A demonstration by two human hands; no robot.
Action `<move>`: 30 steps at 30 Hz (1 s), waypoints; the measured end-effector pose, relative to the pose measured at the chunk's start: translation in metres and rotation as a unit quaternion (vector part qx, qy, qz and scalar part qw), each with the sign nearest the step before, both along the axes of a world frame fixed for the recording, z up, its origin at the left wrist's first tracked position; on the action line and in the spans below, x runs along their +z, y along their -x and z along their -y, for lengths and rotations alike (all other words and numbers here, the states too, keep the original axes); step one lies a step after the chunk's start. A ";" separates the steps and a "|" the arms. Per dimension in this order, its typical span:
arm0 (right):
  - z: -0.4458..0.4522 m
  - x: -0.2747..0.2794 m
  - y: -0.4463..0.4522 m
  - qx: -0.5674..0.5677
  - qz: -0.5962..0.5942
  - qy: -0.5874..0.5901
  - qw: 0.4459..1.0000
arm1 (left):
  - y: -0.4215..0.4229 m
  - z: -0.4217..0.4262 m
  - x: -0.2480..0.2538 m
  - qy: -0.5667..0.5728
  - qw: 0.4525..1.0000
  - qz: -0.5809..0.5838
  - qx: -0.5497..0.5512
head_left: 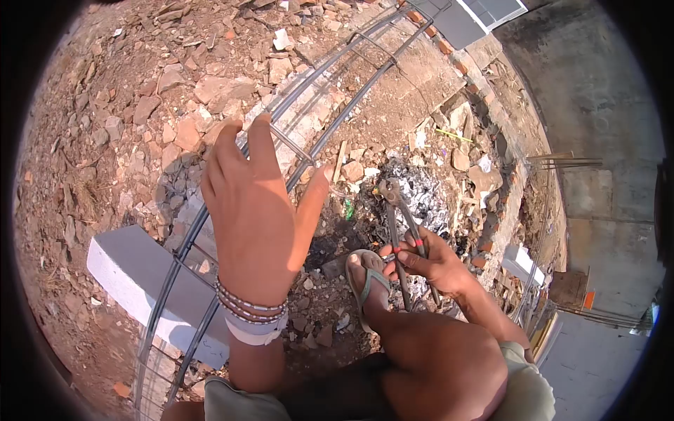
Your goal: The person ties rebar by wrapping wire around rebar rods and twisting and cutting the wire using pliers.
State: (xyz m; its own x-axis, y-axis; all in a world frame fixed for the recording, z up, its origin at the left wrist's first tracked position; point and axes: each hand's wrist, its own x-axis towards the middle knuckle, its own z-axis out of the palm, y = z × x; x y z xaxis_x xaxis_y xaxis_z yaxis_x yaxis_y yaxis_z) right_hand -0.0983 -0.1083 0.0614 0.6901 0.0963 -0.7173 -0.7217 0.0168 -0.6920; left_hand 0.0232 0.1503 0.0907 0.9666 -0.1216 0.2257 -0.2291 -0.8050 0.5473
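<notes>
My left hand [253, 203] is spread over a long rebar cage [366, 90], its thumb apart from the fingers. The fingertips reach the upper bar near a square stirrup [289, 144]; whether they touch it, I cannot tell. My right hand [439, 265] is closed around the handles of steel pincers [393, 200] with red bands on the grips. The pincers' jaws point up and away from me, over a heap of grey ash [425, 193]. Bead bracelets [251, 307] and a white band [254, 328] circle my left wrist.
A white-grey block [133, 270] supports the cage's near end, and another block [467, 21] stands at its far end. Rubble and broken brick [186, 133] cover the ground. A grey wall [597, 105] rises at right. My sandalled foot [368, 277] is beside the ash.
</notes>
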 end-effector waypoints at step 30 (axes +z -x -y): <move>0.151 -0.002 -0.244 0.213 0.045 -0.070 0.974 | -0.014 -0.004 -0.040 -0.099 0.986 -0.129 -0.046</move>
